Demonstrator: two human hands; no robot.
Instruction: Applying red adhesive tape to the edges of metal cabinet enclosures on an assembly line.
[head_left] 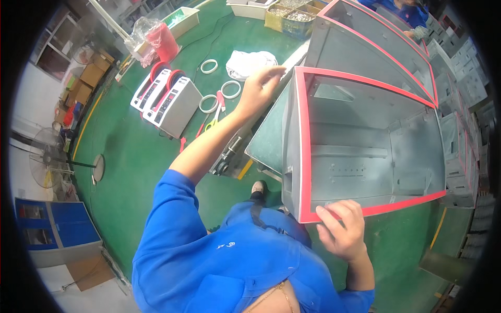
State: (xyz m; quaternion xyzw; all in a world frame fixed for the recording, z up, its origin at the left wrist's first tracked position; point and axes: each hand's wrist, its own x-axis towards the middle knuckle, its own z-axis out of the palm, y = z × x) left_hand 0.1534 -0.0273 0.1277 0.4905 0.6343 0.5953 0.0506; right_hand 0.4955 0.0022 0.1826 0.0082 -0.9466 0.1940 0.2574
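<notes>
In front of me stands an open grey metal cabinet (360, 151), its opening facing up toward me and its rim covered with a red strip (305, 151). My right hand (344, 229) is at the rim's near left corner, its fingertips touching the red strip and its fingers bent and apart. My left hand (259, 88) is raised beyond the cabinet's far left corner, over the long edge of the workbench or line. Its fingers are half bent and apart, and I see nothing in them. The cabinet's outer left side is partly hidden.
A second red-rimmed cabinet (365, 52) stands behind the first, with another person's blue sleeve (412, 15) beyond it. To the left are white tape dispensers (169, 107), white tape rings (209, 66), yellow-handled scissors (213, 123), a white cloth bundle (250, 63) and a red bucket (163, 43).
</notes>
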